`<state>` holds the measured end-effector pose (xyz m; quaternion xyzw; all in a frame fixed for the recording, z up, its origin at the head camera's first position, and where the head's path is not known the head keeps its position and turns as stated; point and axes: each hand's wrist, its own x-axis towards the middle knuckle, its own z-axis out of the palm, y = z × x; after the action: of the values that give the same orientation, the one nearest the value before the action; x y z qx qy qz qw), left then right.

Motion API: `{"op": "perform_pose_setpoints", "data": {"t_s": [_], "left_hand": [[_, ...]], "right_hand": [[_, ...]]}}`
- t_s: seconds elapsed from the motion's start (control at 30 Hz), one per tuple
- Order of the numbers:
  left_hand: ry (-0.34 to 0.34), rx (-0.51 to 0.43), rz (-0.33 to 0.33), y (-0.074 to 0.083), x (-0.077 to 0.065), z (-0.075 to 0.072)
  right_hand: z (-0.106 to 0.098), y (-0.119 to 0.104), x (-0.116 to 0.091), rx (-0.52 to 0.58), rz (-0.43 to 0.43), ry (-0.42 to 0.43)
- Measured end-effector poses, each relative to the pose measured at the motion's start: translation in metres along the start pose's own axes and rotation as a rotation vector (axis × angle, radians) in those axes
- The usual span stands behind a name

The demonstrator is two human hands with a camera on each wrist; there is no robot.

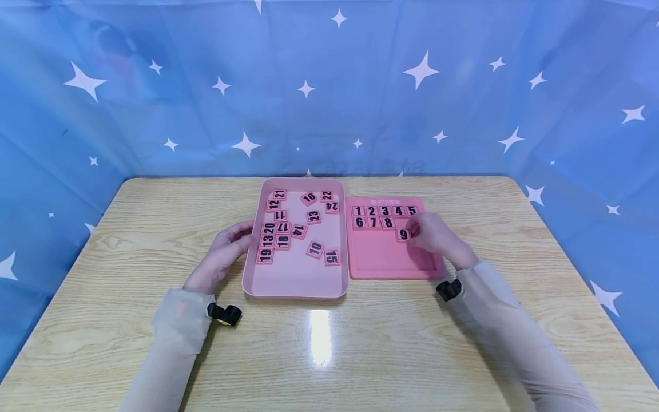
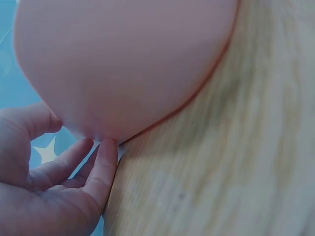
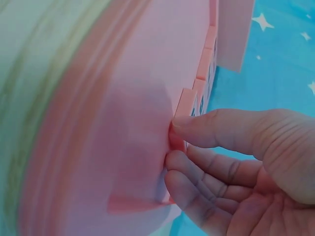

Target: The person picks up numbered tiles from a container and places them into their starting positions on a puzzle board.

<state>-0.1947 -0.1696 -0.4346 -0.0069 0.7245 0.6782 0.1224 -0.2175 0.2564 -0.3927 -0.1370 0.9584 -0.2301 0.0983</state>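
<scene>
One tile [image 1: 402, 235], 9, is pinched in my right hand [image 1: 436, 233] over the board [image 1: 378, 254]; best kept level, square. Left of the board, my relaxed left hand [image 1: 222, 252] touches the tray [image 1: 301, 281].

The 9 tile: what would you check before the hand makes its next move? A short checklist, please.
1. Right hand grips the 9 tile: ok, thumb and fingers pinch it.
2. 9 tile level with the 8 tile: not ok, it sits lower and to the right.
3. Number order on the board: ok, 1 to 5 above 6 to 8.
4. 9 tile lying flat: cannot tell, fingers partly hide it.
5. Left hand at the tray: ok, touching its side.
</scene>
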Motion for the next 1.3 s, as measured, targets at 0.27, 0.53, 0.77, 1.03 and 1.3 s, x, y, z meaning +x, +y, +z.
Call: {"op": "perform_pose_setpoints", "data": {"t_s": [0.27, 0.53, 0.77, 1.03, 1.3], "left_hand": [[0.012, 0.005, -0.005, -0.001, 0.001, 0.001], [0.013, -0.006, -0.008, -0.002, 0.000, 0.000], [0.005, -0.005, -0.002, -0.001, 0.001, 0.000], [-0.007, -0.002, 0.011, 0.001, -0.002, -0.003], [-0.004, -0.003, 0.073, -0.001, -0.002, -0.002]], "right_hand": [[-0.004, 0.003, 0.001, -0.021, 0.021, 0.001], [-0.002, 0.002, 0.015, -0.045, -0.008, 0.059], [0.001, 0.004, 0.020, 0.001, 0.020, 0.128], [0.000, 0.006, 0.023, 0.038, 0.026, 0.122], [-0.011, -0.013, 0.020, 0.070, 0.032, 0.131]]}}
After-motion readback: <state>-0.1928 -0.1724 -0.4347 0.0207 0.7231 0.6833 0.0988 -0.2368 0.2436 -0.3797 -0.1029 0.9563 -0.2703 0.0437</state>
